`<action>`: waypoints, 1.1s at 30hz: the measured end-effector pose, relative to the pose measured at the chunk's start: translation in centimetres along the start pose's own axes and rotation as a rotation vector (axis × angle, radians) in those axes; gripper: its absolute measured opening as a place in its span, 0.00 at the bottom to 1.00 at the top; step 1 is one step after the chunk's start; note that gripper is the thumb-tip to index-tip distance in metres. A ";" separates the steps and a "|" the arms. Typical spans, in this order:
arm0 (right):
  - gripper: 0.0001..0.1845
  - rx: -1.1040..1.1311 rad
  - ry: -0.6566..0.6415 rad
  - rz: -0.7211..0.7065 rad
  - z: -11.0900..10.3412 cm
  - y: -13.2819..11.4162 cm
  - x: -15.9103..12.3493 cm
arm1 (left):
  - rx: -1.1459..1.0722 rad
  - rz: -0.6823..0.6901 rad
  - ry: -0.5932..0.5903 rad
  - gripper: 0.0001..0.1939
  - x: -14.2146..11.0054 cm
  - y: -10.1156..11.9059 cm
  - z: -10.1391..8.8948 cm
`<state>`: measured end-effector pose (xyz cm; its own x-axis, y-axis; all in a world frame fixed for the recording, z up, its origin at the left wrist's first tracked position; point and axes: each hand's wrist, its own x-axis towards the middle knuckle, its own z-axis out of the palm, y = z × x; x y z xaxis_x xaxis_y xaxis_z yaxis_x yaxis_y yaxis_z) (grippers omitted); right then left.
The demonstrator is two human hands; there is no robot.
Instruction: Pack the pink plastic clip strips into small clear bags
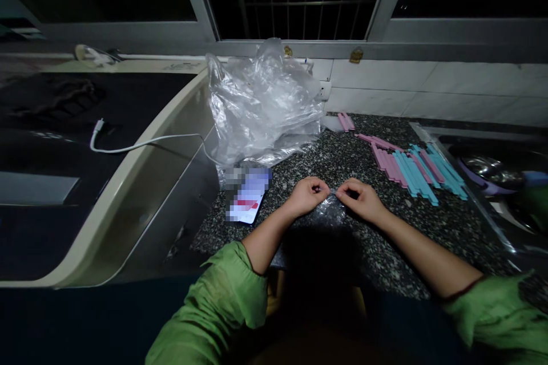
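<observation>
The bag is right of the phone — its far edge running crosswise between the left hand and the right hand, each pinching it, the left hand nearer the phone.

Both sleeves are green, loose and wrinkled, seemingly pushed up.

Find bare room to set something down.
Bare counter behind left hand and right hand, between plastic heap and pink strips; also between blue strips, right forearm and sink. Crowded: heap at back, strips at right, phone by left hand.
</observation>
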<state>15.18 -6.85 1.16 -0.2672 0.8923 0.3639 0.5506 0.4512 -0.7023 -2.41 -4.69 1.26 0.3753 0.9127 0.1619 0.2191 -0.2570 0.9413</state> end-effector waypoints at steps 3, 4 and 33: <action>0.11 0.009 0.026 0.009 0.0 0.1 0.0 | -0.019 -0.011 0.030 0.04 0.0 0.0 -0.1; 0.11 0.010 0.037 0.012 -0.1 0.1 0.0 | -0.030 -0.019 0.041 0.04 0.0 -0.1 -0.1; 0.10 0.015 0.053 0.011 -0.2 -0.1 0.0 | -0.139 -0.092 0.040 0.04 0.0 0.6 -0.2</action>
<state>15.31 -6.88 1.36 -0.2186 0.8954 0.3878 0.5412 0.4419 -0.7154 -2.44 -4.81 1.84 0.3221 0.9431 0.0820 0.1235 -0.1277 0.9841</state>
